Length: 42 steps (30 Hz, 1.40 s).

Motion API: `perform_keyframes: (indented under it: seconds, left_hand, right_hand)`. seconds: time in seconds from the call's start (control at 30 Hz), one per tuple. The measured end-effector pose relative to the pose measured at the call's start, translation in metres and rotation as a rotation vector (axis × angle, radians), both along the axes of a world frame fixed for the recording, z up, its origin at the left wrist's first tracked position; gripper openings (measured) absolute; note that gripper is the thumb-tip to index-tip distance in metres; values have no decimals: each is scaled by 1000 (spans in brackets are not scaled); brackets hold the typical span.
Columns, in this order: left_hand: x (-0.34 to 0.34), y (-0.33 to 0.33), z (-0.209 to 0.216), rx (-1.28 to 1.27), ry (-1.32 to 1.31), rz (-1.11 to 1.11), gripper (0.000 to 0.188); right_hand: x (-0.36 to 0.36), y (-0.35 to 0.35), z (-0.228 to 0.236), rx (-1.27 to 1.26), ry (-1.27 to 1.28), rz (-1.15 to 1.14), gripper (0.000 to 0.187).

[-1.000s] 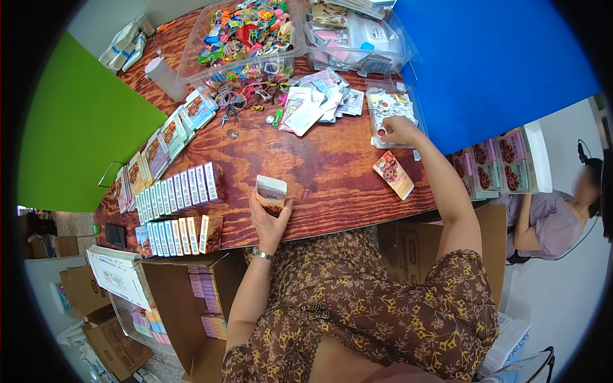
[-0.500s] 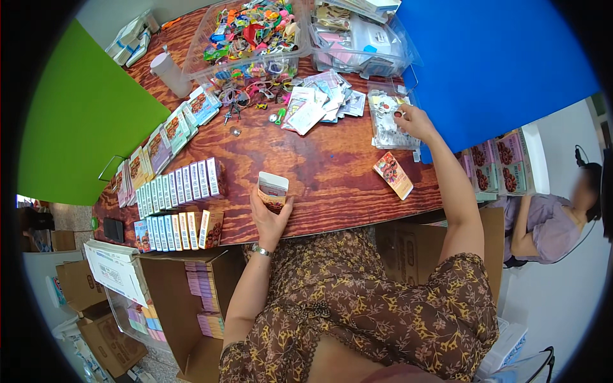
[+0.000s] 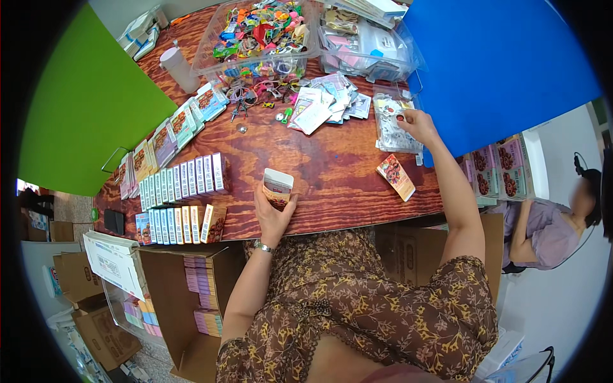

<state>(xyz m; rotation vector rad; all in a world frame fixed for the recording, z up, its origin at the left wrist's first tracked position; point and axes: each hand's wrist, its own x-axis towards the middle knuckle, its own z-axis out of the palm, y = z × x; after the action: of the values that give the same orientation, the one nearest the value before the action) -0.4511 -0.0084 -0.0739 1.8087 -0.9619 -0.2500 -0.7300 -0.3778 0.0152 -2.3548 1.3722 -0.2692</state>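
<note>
My left hand (image 3: 273,214) is wrapped round a small upright carton (image 3: 279,185), whose top flaps stand up and open, near the front edge of the table. My right hand (image 3: 420,126) reaches over a pile of flat clear packets (image 3: 391,135) with white contents and a few red spots. Its thumb and fingers are pinched together on a packet at the top of this pile; the fingertips partly hide it. Between the hands and nearer the right arm, an orange-and-red carton (image 3: 396,177) lies tilted on the table by itself.
Two rows of small cartons (image 3: 182,182) stand at left, with overlapping printed cartons (image 3: 165,143) behind. Loose cards (image 3: 322,105) lie at centre back, before a clear bin of colourful trinkets (image 3: 262,35) and a bin of packets (image 3: 364,48). A person (image 3: 549,233) sits at far right.
The whole view has shifted slightly. Both hands stay in nearly the same places: the left round the carton, the right at the packet pile.
</note>
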Motion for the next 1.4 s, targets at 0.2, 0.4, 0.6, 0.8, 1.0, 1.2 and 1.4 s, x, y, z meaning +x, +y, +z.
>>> perform_keyframes:
  seconds: [0.2, 0.4, 0.6, 0.8, 1.0, 1.2, 1.4]
  left_hand:
    - [0, 0, -2, -6, -8, -2, 83]
    - [1, 0, -3, -2, -136, 8, 84]
    - [2, 0, -3, -4, -135, 20, 83]
    - [1, -2, -1, -11, -138, 13, 80]
    - [2, 2, -1, -13, -116, 5, 79]
    - [2, 1, -2, -20, -121, 14, 76]
    - [-1, -5, 6, -66, 11, 36, 74]
  right_hand:
    - [4, 5, 0, 68, -80, -34, 26]
    - [4, 14, 0, 200, -305, -116, 20]
    - [3, 6, -1, -299, -121, 130, 24]
    - [2, 6, -10, -431, -317, 165, 27]
    - [2, 9, -14, -70, -146, -53, 32]
    - [4, 12, -3, -133, -84, -9, 28]
    - [40, 44, 11, 195, -417, 27, 28]
